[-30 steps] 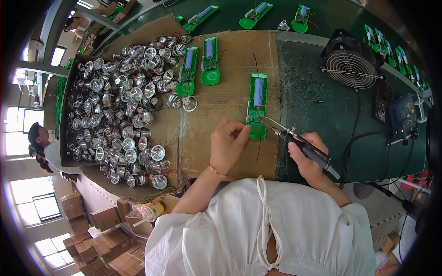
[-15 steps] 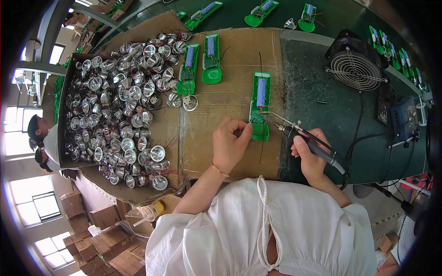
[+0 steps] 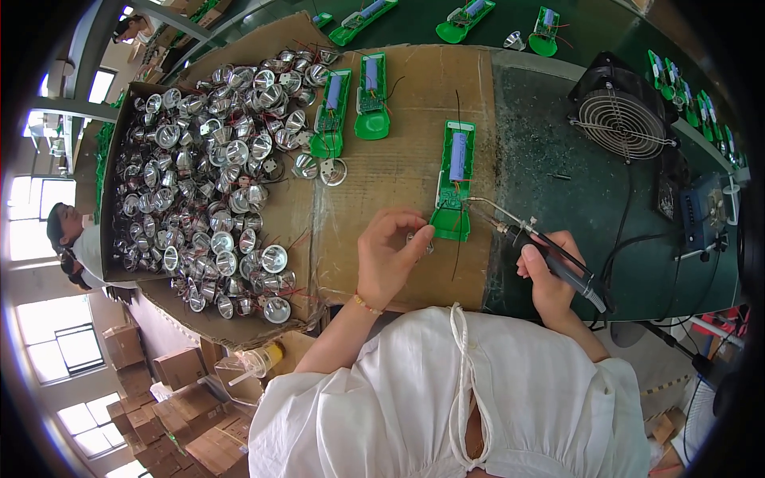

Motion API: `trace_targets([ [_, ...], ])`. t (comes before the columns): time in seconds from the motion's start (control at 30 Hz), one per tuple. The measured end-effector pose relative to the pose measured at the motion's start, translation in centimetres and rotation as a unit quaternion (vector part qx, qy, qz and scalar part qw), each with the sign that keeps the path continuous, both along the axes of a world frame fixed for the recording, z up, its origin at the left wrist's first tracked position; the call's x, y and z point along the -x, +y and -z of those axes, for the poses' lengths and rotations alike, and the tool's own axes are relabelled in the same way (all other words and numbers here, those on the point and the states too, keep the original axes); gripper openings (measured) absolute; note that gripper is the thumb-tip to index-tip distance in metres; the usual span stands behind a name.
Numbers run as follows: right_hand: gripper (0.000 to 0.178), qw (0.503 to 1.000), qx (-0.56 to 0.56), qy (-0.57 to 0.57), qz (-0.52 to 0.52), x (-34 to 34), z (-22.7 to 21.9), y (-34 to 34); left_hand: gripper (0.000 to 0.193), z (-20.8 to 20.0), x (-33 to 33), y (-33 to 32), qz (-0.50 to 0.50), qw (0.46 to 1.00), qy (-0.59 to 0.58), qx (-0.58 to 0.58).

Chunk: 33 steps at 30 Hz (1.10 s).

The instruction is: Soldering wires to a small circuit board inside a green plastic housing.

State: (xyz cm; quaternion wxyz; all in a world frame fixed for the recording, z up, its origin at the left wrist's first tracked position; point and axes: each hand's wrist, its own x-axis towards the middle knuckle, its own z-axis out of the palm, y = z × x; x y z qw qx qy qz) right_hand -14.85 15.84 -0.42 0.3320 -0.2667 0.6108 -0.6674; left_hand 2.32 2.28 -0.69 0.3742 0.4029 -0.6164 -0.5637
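My left hand (image 3: 388,253) is closed around a small shiny reflector cup (image 3: 429,243), mostly hidden by the fingers. Its thumb tip is beside the lower end of an open green plastic housing (image 3: 453,226) on the cardboard. Inside that housing lie a blue cylindrical battery (image 3: 457,157) and a small green circuit board (image 3: 453,196), with thin wires at both ends. In my right hand (image 3: 551,275) is a soldering iron (image 3: 580,285) with a thin bent solder-feed tube (image 3: 498,209). The tip points left, close to the board's right edge; contact is unclear.
A carton of silver reflector cups (image 3: 227,199) fills the left. Two more green housings (image 3: 372,95) lie beside it, near a loose reflector (image 3: 333,171). A caged fan (image 3: 621,123) and a blue soldering station (image 3: 701,215) with cables stand right. Housings line the far side.
My left hand has drawn slightly left and turned, so a shiny cup shows beside its thumb. The iron has shifted slightly right along with my right hand. The whole view has moved a little.
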Motion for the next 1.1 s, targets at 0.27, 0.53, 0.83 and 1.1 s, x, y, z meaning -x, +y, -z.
trace_targets([
  [0.27, 0.015, 0.999, 0.005, 0.044, -0.029, -0.1, 0.2, 0.1, 0.009, -0.2, 1.0, -0.1, 0.043, 0.985, -0.133, 0.101],
  [0.53, 0.015, 0.996, -0.039, 0.069, -0.045, -0.3, 0.4, -0.5, 0.008, 0.5, 2.3, -1.0, 0.052, 0.954, -0.213, 0.203],
  [0.83, 0.013, 0.999, 0.008, 0.039, -0.003, -0.5, -0.3, -0.4, 0.01, 0.5, 2.7, -1.2, 0.037, 0.961, -0.205, 0.183],
  [1.1, 0.014, 0.999, 0.001, 0.037, 0.009, 0.0, 0.4, 0.0, 0.011, -0.1, 2.7, -1.0, 0.036, 0.963, -0.208, 0.17],
])
